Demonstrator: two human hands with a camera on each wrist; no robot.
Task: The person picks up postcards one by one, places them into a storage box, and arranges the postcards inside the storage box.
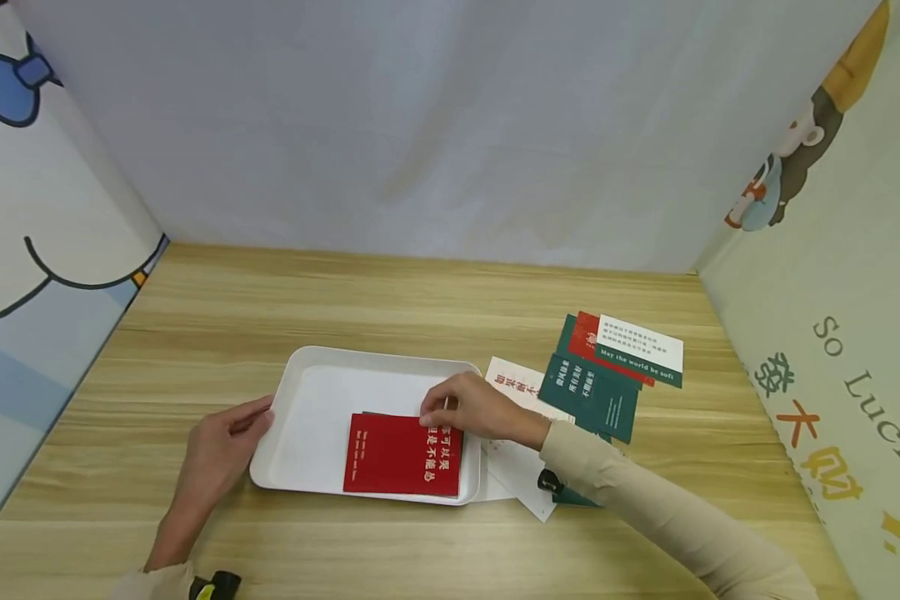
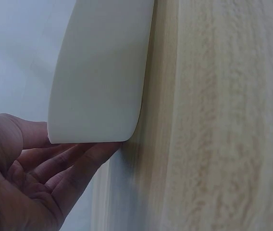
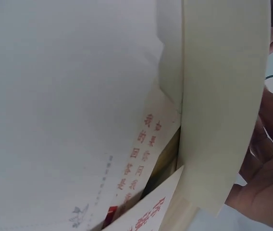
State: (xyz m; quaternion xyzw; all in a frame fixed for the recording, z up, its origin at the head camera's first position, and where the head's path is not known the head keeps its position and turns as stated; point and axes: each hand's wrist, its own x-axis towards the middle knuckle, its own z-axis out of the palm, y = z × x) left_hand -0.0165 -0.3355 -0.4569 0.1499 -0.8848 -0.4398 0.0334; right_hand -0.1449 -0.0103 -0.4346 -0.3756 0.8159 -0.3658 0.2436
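Fingers of the right hand [image 1: 474, 410] pinch the red card [image 1: 403, 455], lying sideways in the white tray [image 1: 311, 367] mid-frame. Left hand [image 1: 221, 446], fingers straight, touches the tray's left rim.

Staged recording booth, not a lived-in room: wood-grain tabletop [image 1: 420, 300] enclosed by a plain white backdrop [image 1: 435, 125] at 12 o'clock and cartoon-printed panels [image 1: 37, 208] at 9 and 3 o'clock.

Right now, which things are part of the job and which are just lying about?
In the job:
white tray, steadied by the left hand
red card in the tray, under the right hand
loose cards beside the tray

Lying about:
cartoon side panels
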